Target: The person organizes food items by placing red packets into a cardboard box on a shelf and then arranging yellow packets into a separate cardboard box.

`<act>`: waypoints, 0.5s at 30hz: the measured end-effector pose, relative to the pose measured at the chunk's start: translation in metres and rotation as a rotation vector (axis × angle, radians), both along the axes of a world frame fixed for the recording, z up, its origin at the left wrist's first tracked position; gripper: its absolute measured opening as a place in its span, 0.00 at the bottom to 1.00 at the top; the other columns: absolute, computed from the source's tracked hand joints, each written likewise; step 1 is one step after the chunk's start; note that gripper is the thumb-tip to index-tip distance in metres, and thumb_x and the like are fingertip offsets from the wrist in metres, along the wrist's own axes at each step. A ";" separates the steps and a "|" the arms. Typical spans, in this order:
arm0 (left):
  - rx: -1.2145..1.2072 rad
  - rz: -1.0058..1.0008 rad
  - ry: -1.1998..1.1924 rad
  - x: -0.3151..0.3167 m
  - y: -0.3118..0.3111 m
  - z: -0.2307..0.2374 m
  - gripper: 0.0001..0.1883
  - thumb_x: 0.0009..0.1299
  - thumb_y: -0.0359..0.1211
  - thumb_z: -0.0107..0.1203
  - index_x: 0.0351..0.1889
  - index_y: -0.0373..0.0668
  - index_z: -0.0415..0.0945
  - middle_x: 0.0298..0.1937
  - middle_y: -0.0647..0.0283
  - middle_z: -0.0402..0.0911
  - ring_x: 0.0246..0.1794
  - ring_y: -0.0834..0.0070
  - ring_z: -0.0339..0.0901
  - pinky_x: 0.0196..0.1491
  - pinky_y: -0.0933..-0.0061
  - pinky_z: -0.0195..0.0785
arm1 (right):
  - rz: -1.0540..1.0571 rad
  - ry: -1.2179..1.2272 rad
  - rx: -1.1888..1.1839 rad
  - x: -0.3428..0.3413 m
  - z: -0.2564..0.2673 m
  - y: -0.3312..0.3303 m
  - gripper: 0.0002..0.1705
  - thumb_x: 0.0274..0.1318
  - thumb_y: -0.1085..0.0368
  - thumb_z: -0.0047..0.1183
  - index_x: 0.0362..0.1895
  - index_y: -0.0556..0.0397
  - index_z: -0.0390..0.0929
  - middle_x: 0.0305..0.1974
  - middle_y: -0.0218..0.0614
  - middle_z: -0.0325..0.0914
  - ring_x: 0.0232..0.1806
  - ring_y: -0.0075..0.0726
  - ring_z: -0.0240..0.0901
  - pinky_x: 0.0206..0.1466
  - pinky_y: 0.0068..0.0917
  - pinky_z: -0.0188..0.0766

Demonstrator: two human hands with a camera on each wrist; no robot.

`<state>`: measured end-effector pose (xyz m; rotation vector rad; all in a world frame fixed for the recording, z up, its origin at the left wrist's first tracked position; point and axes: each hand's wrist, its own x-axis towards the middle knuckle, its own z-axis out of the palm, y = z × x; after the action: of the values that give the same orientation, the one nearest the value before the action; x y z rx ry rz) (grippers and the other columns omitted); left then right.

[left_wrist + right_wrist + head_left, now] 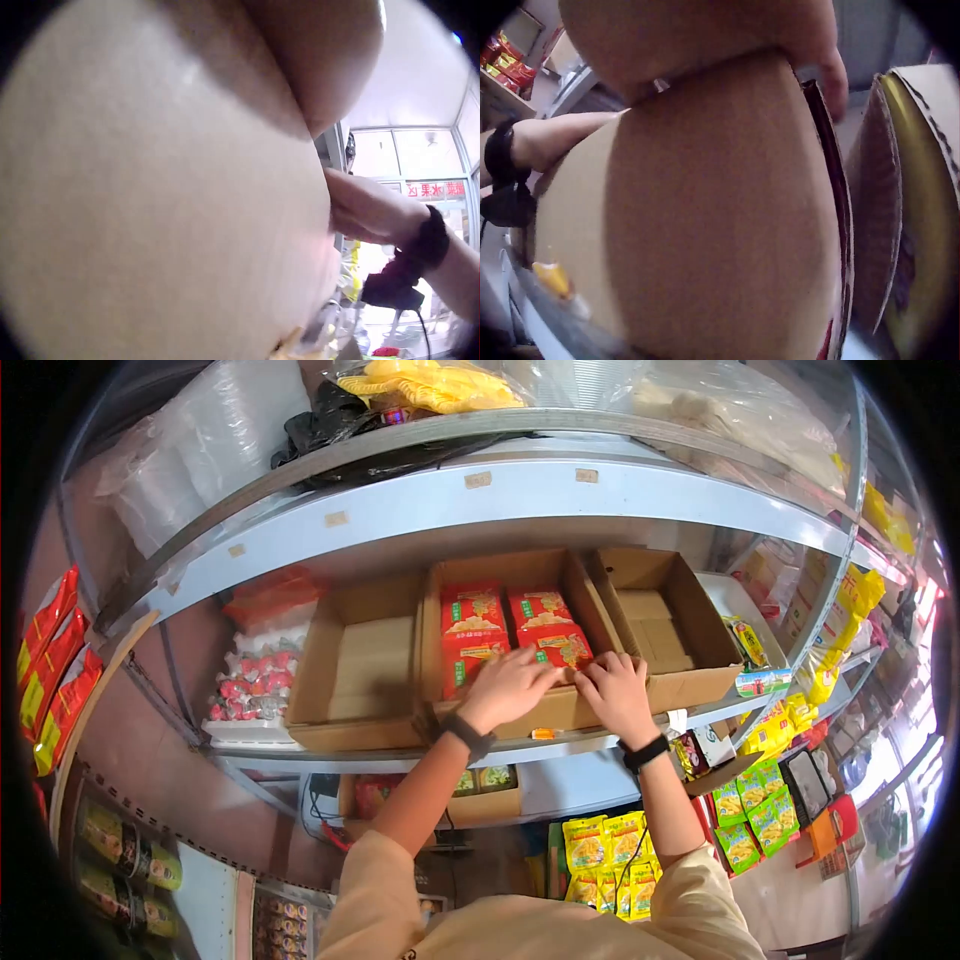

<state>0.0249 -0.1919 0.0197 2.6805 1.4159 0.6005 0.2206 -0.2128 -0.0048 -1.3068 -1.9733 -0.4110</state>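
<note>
An open cardboard box (470, 567) with red printed packets (470, 610) in two columns sits mid-shelf. My left hand (510, 685) lies palm down over its front rim, fingers reaching across to the nearest packets. To its right, my right hand (617, 695) grips the rim near the front right corner, fingers bent over the edge. In the right wrist view that hand (720, 37) lies across the top of the front cardboard wall (720, 202). A pale, blurred surface (150, 195) fills most of the left wrist view below the left hand (322, 60).
Cardboard boxes flank it on the left (365, 660) and right (665, 620). A white tray (250, 730) of wrapped red items stands far left. The metal upper shelf (520, 490) runs overhead. Below hang yellow packets (605, 850) and green packets (755, 810).
</note>
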 end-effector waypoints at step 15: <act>-0.737 -0.325 -0.491 -0.027 -0.144 -0.156 0.17 0.70 0.30 0.40 0.56 0.41 0.68 0.52 0.55 0.75 0.45 0.66 0.75 0.47 0.71 0.64 | -0.545 0.889 -0.225 0.148 -0.142 -0.246 0.11 0.59 0.67 0.38 0.32 0.61 0.72 0.30 0.42 0.71 0.35 0.42 0.67 0.41 0.30 0.62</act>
<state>-0.0024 -0.3363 -0.1365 1.9342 0.8215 0.5187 0.3683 -0.4587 -0.1466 -1.7646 -0.9308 0.1569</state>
